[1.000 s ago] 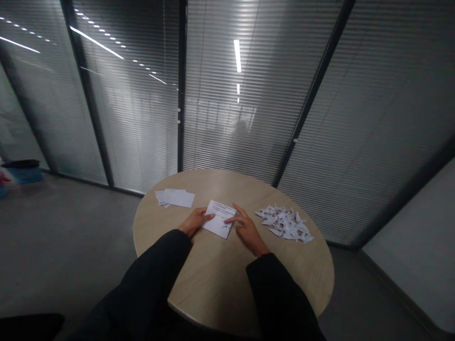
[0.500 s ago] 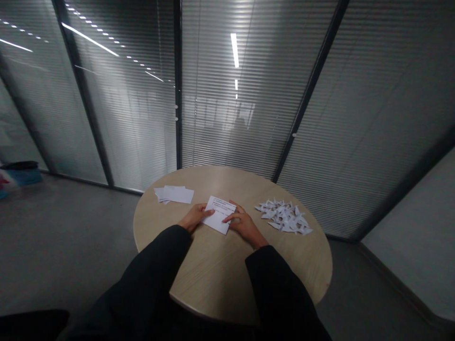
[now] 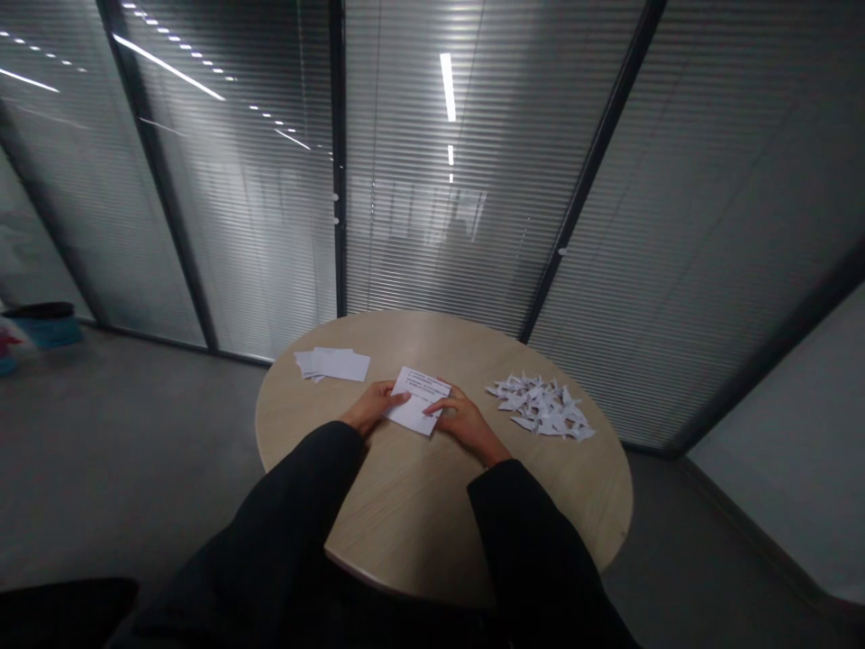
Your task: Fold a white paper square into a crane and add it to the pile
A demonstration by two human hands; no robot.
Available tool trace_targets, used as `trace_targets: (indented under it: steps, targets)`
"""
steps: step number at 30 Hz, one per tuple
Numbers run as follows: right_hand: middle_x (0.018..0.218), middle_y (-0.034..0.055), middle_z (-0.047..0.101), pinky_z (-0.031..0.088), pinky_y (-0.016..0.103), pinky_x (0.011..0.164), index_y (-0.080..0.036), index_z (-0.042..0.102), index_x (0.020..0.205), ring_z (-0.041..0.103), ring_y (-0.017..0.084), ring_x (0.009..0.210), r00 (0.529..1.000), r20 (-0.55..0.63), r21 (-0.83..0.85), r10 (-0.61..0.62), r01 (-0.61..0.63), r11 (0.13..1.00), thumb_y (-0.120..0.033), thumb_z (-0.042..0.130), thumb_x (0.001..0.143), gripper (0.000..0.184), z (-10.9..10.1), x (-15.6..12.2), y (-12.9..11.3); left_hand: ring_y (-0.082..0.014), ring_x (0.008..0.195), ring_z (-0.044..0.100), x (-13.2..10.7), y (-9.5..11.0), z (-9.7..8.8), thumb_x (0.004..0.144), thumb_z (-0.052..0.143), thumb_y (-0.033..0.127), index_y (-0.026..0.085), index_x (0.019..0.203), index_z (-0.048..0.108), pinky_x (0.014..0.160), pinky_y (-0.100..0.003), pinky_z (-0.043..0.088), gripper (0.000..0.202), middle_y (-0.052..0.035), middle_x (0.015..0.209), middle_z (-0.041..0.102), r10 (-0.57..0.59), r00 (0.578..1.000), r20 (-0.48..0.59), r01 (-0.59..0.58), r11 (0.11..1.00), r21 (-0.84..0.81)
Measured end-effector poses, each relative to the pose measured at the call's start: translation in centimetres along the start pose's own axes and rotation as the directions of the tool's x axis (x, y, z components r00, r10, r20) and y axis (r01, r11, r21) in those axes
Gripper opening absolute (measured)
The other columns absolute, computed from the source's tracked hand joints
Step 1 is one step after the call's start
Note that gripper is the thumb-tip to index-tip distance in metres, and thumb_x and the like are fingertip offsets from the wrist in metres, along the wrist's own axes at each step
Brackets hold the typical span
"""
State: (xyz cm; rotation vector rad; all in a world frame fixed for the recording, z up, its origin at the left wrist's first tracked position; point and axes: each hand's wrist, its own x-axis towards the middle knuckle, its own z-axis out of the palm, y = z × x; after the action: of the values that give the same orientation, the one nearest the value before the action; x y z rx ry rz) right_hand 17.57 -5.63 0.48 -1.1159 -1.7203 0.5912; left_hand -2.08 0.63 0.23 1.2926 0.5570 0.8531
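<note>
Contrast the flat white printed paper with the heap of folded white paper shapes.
The flat white printed paper is held by the left hand and right hand; the heap of folded white paper shapes lies unheld. The paper is four-sided; the heap, many pointed pieces. The paper shows dark print; the heap, none clearly. Both are white.

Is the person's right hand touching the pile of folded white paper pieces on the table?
Apart. The head view shows bare tabletop between the right hand and the folded paper pieces.
</note>
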Motion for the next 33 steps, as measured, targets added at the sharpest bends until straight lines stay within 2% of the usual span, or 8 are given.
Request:
trace_targets:
  steps: [6, 13, 18, 22, 25, 28, 30, 33]
  targets:
    - [0.126, 0.0087, 0.051, 0.029, 0.04, 0.107, -0.021, 0.073, 0.077, 0.043, 0.025, 0.123, 1.0, -0.028, -0.02, 0.001, -0.002, 1.0, -0.027, 0.075, 0.062, 0.017, 0.1, -0.1, 0.0, -0.0216, 0.081, 0.066, 0.2, -0.2, -0.3, 0.059, 0.079, 0.033, 0.006, 0.102, 0.066, 0.076, -0.033, 0.048, 0.052, -0.016, 0.099, 0.069, 0.025, 1.0, 0.015, -0.025, 1.0, 0.001]
    - [0.126, 0.0112, 0.051, 0.03, 0.044, 0.104, -0.021, 0.071, 0.084, 0.046, 0.027, 0.12, 0.991, -0.126, -0.057, 0.042, -0.049, 0.997, -0.033, 0.076, 0.061, 0.027, 0.1, 0.1, -0.4, -0.0167, 0.072, 0.064, 0.1, -0.6, -0.1, 0.06, 0.077, 0.033, 0.007, 0.098, 0.068, 0.069, -0.027, 0.048, 0.047, -0.0125, 0.094, 0.07, 0.012, 1.0, 0.025, -0.013, 0.998, 0.066]
    - [0.102, 0.0079, 0.062, 0.043, 0.039, 0.089, -0.019, 0.059, 0.099, 0.058, 0.023, 0.098, 0.97, -0.215, 0.029, 0.114, -0.11, 0.994, -0.035, 0.075, 0.059, 0.046, 0.6, 0.4, -0.6, -0.0164, 0.071, 0.065, -0.3, -0.3, 0.6, 0.064, 0.074, 0.032, 0.007, 0.093, 0.068, 0.067, -0.026, 0.05, 0.039, -0.011, 0.082, 0.07, -0.058, 0.99, 0.13, 0.044, 0.993, 0.107]
    - [0.088, 0.0042, 0.065, 0.047, 0.034, 0.077, -0.018, 0.052, 0.108, 0.062, 0.02, 0.081, 0.961, -0.205, 0.1, 0.188, -0.17, 0.98, -0.032, 0.075, 0.057, 0.058, 0.9, 0.5, -0.4, -0.0178, 0.073, 0.066, -0.5, -0.1, 1.1, 0.064, 0.074, 0.037, 0.007, 0.095, 0.067, 0.066, -0.026, 0.052, 0.043, -0.013, 0.084, 0.07, -0.087, 0.979, 0.183, 0.063, 0.99, 0.129]
    - [0.083, 0.0039, 0.065, 0.048, 0.032, 0.071, -0.017, 0.055, 0.107, 0.062, 0.019, 0.076, 0.958, -0.201, 0.082, 0.203, -0.19, 0.978, -0.032, 0.073, 0.058, 0.054, 0.8, 0.5, -0.4, -0.0201, 0.076, 0.066, -0.6, 0.1, 1.4, 0.07, 0.066, 0.051, 0.007, 0.097, 0.067, 0.064, -0.027, 0.053, 0.052, -0.0158, 0.089, 0.069, -0.067, 0.983, 0.172, 0.044, 0.99, 0.135]
    - [0.084, 0.0056, 0.067, 0.048, 0.032, 0.071, -0.016, 0.063, 0.094, 0.062, 0.02, 0.077, 0.96, -0.208, 0.073, 0.186, -0.175, 0.982, -0.034, 0.071, 0.06, 0.039, 0.7, 0.5, -0.5, -0.0226, 0.079, 0.067, -0.7, 0.4, 1.6, 0.077, 0.051, 0.062, 0.007, 0.104, 0.065, 0.061, -0.029, 0.054, 0.063, -0.0191, 0.101, 0.066, -0.034, 0.986, 0.161, 0.014, 0.993, 0.121]
    - [0.084, 0.0064, 0.068, 0.047, 0.032, 0.072, -0.016, 0.064, 0.087, 0.062, 0.021, 0.077, 0.962, -0.208, 0.086, 0.177, -0.162, 0.983, -0.035, 0.07, 0.061, 0.032, 0.7, 0.6, -0.5, -0.0232, 0.081, 0.066, -0.7, 0.5, 1.6, 0.076, 0.053, 0.06, 0.007, 0.106, 0.063, 0.061, -0.029, 0.054, 0.062, -0.0195, 0.105, 0.065, -0.028, 0.984, 0.174, 0.005, 0.991, 0.13]
    - [0.081, 0.0064, 0.068, 0.047, 0.031, 0.069, -0.015, 0.065, 0.083, 0.062, 0.02, 0.074, 0.961, -0.209, 0.122, 0.181, -0.158, 0.98, -0.036, 0.07, 0.061, 0.031, 0.7, 0.6, -0.4, -0.0214, 0.082, 0.065, -0.6, 0.4, 1.6, 0.062, 0.076, 0.043, 0.008, 0.104, 0.062, 0.061, -0.028, 0.054, 0.056, -0.0164, 0.102, 0.065, -0.027, 0.985, 0.17, -0.007, 0.981, 0.195]
